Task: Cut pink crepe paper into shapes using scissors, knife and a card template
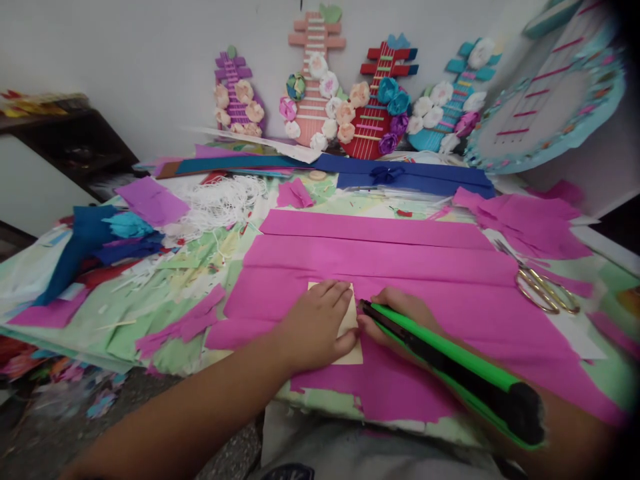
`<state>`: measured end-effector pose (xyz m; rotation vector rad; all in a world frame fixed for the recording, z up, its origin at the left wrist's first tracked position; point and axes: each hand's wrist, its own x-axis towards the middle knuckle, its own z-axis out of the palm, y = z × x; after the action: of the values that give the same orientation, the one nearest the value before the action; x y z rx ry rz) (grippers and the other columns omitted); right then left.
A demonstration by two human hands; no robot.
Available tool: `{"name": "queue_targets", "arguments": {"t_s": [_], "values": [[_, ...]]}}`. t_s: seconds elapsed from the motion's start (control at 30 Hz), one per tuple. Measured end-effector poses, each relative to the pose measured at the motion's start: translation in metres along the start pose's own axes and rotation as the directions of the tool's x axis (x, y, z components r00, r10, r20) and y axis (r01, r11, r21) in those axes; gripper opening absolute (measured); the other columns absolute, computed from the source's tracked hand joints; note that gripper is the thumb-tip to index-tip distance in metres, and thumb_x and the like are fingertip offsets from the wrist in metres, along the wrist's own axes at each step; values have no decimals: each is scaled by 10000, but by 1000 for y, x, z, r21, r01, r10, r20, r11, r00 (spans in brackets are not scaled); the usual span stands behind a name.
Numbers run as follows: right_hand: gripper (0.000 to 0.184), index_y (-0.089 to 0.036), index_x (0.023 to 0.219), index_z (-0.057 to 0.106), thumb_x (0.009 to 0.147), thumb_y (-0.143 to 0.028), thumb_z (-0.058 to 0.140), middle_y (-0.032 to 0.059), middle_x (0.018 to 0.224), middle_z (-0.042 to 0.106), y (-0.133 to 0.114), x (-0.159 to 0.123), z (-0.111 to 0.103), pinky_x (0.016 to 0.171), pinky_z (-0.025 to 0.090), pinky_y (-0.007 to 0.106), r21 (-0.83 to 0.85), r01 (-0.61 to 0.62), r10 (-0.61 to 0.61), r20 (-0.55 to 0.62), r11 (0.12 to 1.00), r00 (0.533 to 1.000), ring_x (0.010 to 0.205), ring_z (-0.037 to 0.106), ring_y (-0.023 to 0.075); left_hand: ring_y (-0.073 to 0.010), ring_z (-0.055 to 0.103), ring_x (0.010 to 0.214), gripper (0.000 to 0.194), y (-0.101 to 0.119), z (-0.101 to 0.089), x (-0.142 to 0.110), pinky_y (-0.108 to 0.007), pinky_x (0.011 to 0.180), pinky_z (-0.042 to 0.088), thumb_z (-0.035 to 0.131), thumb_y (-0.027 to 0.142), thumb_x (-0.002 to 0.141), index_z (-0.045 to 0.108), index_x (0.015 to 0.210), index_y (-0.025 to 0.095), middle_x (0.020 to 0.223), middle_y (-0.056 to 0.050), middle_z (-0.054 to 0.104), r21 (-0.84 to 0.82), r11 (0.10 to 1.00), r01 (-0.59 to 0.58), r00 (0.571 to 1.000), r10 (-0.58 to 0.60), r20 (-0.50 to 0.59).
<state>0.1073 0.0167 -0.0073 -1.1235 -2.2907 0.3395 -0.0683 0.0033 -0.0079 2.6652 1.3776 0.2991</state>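
Spread over the table in front of me is a large sheet of pink crepe paper [400, 267] with fold lines across it. On top of it rests a small cream card [354, 347], partly covered by my left hand [323, 320], whose fingers lie flat and press it down. My right hand [400, 313] grips a green and black utility knife [450, 353]. The knife's tip sits close to the card's right edge; its blade is too small to make out. Below the card, the pink paper has a ragged, cut lower edge.
Gold-handled scissors [547, 290] lie at the right on white paper. White string [225, 207] is heaped at the back left near coloured paper scraps [115, 233]. Decorated paper guitars [370, 100] lean on the wall. Blue paper [415, 175] lies along the back.
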Motion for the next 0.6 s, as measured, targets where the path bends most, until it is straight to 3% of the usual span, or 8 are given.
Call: {"name": "queue_targets", "arguments": {"t_s": [0.23,0.43,0.6], "values": [[176,-207,631,376,692,-317,498,-14,483,553,-3,0,-2,416,333,189,-20,-37,37,-2,999,999,427,499,99,-259,326,1171,567,0,-1,0,-383,989,251,406,421,772,393,1224,78,1265,-123,417,-9,1000,11,1000,-11,15],[158,-207,641,382,695,-305,494,-22,477,546,-2,-2,-2,418,340,193,-19,2,-2,-2,1000,1000,409,478,92,-255,330,1167,554,0,-1,0,-370,989,249,397,415,777,399,1215,75,1257,-124,423,-4,1000,-1,1000,1,10],[199,-203,613,385,748,-332,453,-24,489,529,0,-2,0,417,311,205,-4,37,-37,103,999,994,411,452,84,-252,331,1166,552,0,0,1,-378,991,245,420,403,762,398,1208,77,1259,-133,419,12,1000,-15,1000,15,6]]}}
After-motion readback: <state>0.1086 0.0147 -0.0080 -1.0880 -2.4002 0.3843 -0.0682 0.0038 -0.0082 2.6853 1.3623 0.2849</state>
